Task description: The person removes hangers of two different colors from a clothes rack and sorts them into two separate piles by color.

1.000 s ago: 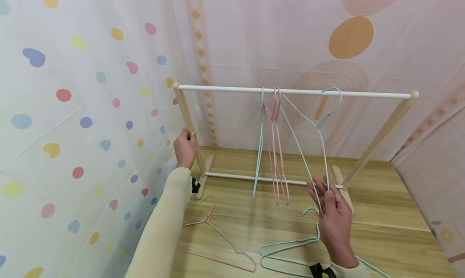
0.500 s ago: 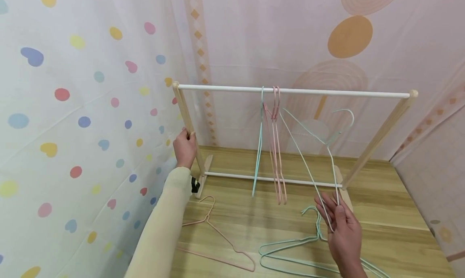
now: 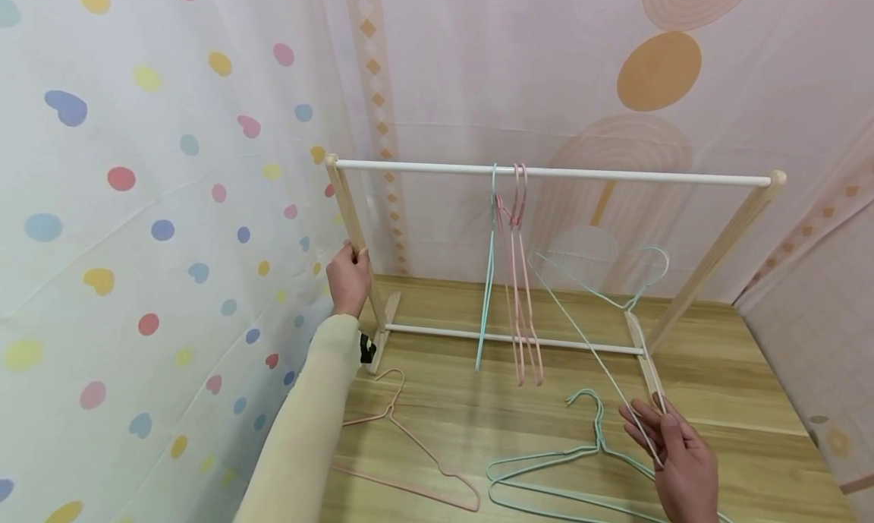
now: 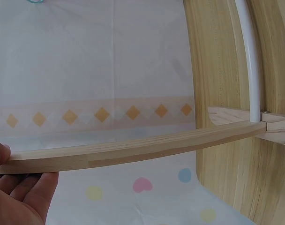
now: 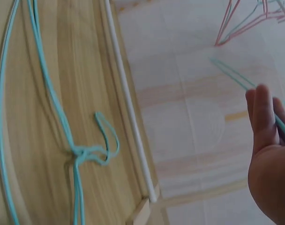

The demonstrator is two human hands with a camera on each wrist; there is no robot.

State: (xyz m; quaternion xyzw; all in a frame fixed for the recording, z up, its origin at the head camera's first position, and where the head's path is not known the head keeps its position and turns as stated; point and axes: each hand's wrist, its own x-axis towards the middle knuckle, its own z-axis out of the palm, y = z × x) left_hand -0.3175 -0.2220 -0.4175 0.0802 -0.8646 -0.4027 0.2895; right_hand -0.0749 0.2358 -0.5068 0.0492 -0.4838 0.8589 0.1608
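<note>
My left hand point(image 3: 348, 282) grips the left wooden upright point(image 3: 350, 215) of a small clothes rack; in the left wrist view, thumb and fingers lie on opposite sides of the wood. At the right, my right hand point(image 3: 685, 466) holds a pale teal wire hanger point(image 3: 631, 305) by one end. Its hook sits below the white top rail point(image 3: 649, 176), apart from it. Near the rail's middle hang a teal hanger point(image 3: 488, 280) and pink hangers point(image 3: 517, 221). In the right wrist view the held hanger point(image 5: 282, 125) passes between thumb and fingers.
Teal hangers point(image 3: 598, 432) lie on the wooden surface below my right hand. A pink hanger point(image 3: 391, 411) lies at front left. The rack's right upright point(image 3: 717, 259) and lower white bar point(image 3: 437, 331) stand behind. Patterned curtains point(image 3: 205, 166) enclose the left and back.
My right hand has moved down and to the right with the teal hanger. Its hook, at the top rail a second ago, is now well below it. My left hand stays put.
</note>
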